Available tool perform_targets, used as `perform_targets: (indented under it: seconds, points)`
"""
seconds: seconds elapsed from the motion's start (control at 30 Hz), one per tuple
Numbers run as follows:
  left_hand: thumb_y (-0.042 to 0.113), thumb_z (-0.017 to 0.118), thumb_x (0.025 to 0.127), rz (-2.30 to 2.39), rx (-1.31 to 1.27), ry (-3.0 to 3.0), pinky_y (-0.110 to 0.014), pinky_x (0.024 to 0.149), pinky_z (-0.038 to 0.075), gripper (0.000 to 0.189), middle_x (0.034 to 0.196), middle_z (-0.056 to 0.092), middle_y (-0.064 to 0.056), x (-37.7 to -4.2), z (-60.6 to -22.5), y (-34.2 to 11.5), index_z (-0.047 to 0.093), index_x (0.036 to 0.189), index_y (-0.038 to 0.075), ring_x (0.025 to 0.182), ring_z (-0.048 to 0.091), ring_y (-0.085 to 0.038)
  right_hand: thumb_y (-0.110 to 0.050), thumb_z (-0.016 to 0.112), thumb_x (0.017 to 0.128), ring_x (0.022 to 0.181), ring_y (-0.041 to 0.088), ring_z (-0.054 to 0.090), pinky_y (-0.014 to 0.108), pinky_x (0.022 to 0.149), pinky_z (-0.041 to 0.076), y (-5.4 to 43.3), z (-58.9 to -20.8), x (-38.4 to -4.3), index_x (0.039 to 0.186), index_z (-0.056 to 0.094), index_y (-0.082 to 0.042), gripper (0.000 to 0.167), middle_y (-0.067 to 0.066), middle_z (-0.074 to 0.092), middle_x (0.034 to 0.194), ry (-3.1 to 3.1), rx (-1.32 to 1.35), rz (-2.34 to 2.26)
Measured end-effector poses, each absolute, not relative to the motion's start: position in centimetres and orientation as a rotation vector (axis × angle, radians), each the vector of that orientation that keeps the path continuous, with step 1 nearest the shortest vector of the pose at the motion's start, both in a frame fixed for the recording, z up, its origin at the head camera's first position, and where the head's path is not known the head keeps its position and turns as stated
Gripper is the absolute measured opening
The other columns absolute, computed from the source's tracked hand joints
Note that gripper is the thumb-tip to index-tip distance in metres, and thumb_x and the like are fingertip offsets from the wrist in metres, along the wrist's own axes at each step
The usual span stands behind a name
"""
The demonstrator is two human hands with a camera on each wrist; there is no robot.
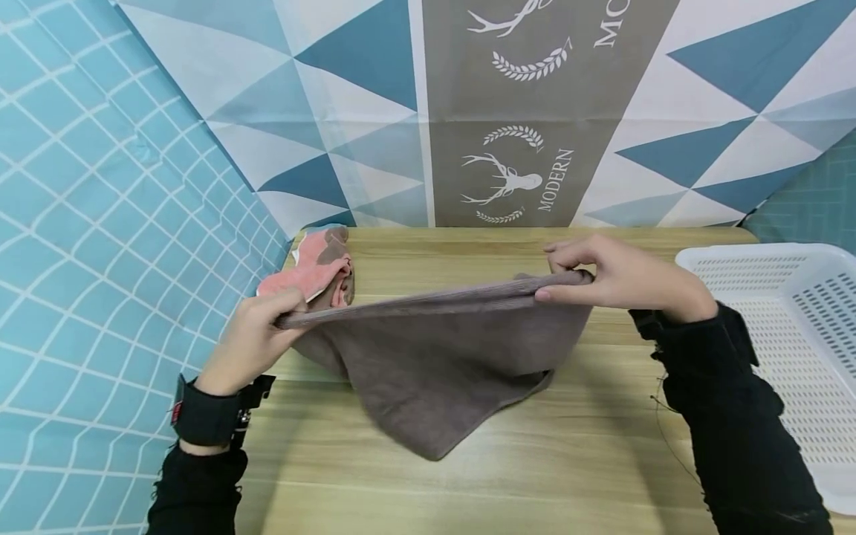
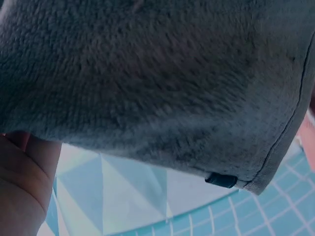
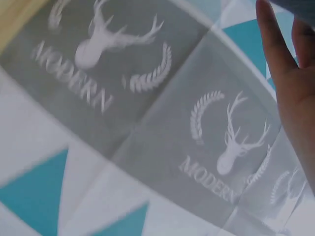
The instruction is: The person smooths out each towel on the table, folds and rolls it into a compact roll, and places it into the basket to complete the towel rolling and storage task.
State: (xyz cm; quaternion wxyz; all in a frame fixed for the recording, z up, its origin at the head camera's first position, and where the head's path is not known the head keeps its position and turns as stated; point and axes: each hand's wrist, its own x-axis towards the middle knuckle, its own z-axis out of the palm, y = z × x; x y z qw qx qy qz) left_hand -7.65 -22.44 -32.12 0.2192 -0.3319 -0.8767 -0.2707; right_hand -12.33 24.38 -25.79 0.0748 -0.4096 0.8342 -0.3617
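Note:
A grey-brown towel [image 1: 448, 364] is stretched between both hands above the wooden table, its top edge slanting up to the right and a corner hanging down toward the front. My left hand [image 1: 257, 331] pinches the towel's left end between thumb and fingers. At the right end, my right hand [image 1: 615, 279] grips the bunched edge, thumb on the near side. The left wrist view is mostly filled by the towel's fuzzy surface [image 2: 162, 88], with a small dark tag [image 2: 221, 180] near one corner. Only a sliver of towel [image 3: 300, 7] shows beside the fingers in the right wrist view.
A crumpled pink and brown cloth [image 1: 314, 267] lies at the table's back left, behind the left hand. A white perforated plastic basket [image 1: 769, 319] stands on the right, beside the right forearm. Patterned fabric [image 1: 374, 148] hangs along the table's back edge.

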Motion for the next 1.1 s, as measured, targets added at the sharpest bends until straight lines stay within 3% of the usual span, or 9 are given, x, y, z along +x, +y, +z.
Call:
perform_targets:
  seconds: [0.13,0.33,0.47,0.6,0.73,0.83,0.93,1.0,1.1]
  points:
    - [0.001,0.072,0.088,-0.706,-0.855,-2.401,-0.021,0.062,0.022,0.036,0.067,0.028,0.004,-7.3,-31.5,-23.9,0.043,0.071,0.014,0.063,0.025,-0.003,-0.024,0.076,0.089,0.062,0.004,0.026,0.025,0.052,0.031,25.6,-25.6,-11.9,0.064,0.035,-0.017,0.049,-0.006,0.026,0.070,2.614,-1.230,-0.996]
    - [-0.011,0.062,0.083,-0.623,-0.669,-2.371,-0.021,0.065,0.019,0.034,0.070,0.032,0.002,-6.5,-30.6,-26.1,0.038,0.069,0.008,0.067,0.025,-0.001,-0.001,0.074,0.086,0.069,0.002,0.047,0.017,0.061,0.041,29.1,-25.5,-11.4,0.084,0.066,-0.029,0.029,-0.013,0.054,0.086,2.733,-1.228,-0.938]
    - [-0.012,0.057,0.084,-0.567,-0.631,-2.382,-0.021,0.068,0.019,0.030,0.075,0.037,0.001,-5.8,-30.1,-27.4,0.037,0.071,0.007,0.070,0.028,-0.003,0.005,0.072,0.085,0.061,0.002,0.040,0.019,0.055,0.036,31.2,-25.3,-11.0,0.075,0.055,-0.025,0.036,-0.011,0.041,0.070,2.802,-1.158,-0.935]
    - [0.014,0.056,0.098,-0.370,-0.581,-2.423,-0.019,0.063,0.017,0.033,0.067,0.032,0.003,-4.9,-29.9,-29.0,0.036,0.072,0.010,0.061,0.023,-0.005,0.010,0.070,0.084,0.058,0.004,0.031,0.022,0.051,0.030,32.8,-25.1,-10.6,0.070,0.042,-0.019,0.043,-0.005,0.029,0.064,2.864,-1.083,-0.941]
    - [0.052,0.035,0.105,-0.230,-0.531,-2.461,-0.019,0.057,0.015,0.051,0.061,0.027,0.004,-4.2,-29.9,-30.4,0.036,0.075,0.011,0.053,0.017,-0.005,0.010,0.072,0.083,0.056,0.006,0.029,0.023,0.049,0.029,34.4,-24.7,-10.1,0.069,0.039,-0.016,0.044,-0.002,0.025,0.064,2.951,-0.986,-0.918]
    - [0.035,0.061,0.099,-0.176,-0.522,-2.539,-0.020,0.053,0.019,0.038,0.062,0.042,0.000,-3.9,-30.2,-30.9,0.041,0.081,0.008,0.051,0.022,-0.004,0.010,0.073,0.082,0.055,0.006,0.028,0.023,0.048,0.027,35.4,-24.7,-9.9,0.070,0.039,-0.015,0.044,-0.002,0.023,0.065,3.013,-0.920,-0.886]
    - [0.002,0.084,0.076,-0.172,-0.540,-2.615,-0.024,0.051,0.027,0.040,0.073,0.059,-0.007,-4.0,-30.6,-31.2,0.049,0.094,0.004,0.053,0.037,-0.008,0.013,0.070,0.083,0.055,0.005,0.027,0.023,0.049,0.025,36.2,-24.9,-9.8,0.071,0.039,-0.014,0.043,-0.002,0.022,0.066,3.047,-0.907,-0.847]
    - [-0.011,0.087,0.062,-0.188,-0.547,-2.659,-0.028,0.054,0.034,0.051,0.082,0.065,-0.010,-4.1,-30.9,-31.4,0.056,0.100,0.003,0.059,0.049,-0.013,0.013,0.069,0.084,0.055,0.004,0.026,0.022,0.050,0.024,36.7,-25.1,-9.7,0.072,0.040,-0.014,0.041,-0.002,0.022,0.066,3.069,-0.890,-0.843]
    - [-0.010,0.084,0.067,-0.196,-0.541,-2.724,-0.035,0.060,0.042,0.041,0.086,0.067,-0.011,-4.2,-31.2,-32.2,0.065,0.100,0.005,0.070,0.060,-0.024,0.011,0.072,0.082,0.053,0.004,0.026,0.022,0.050,0.024,37.5,-25.1,-9.4,0.071,0.043,-0.016,0.041,-0.002,0.023,0.064,3.110,-0.860,-0.844]
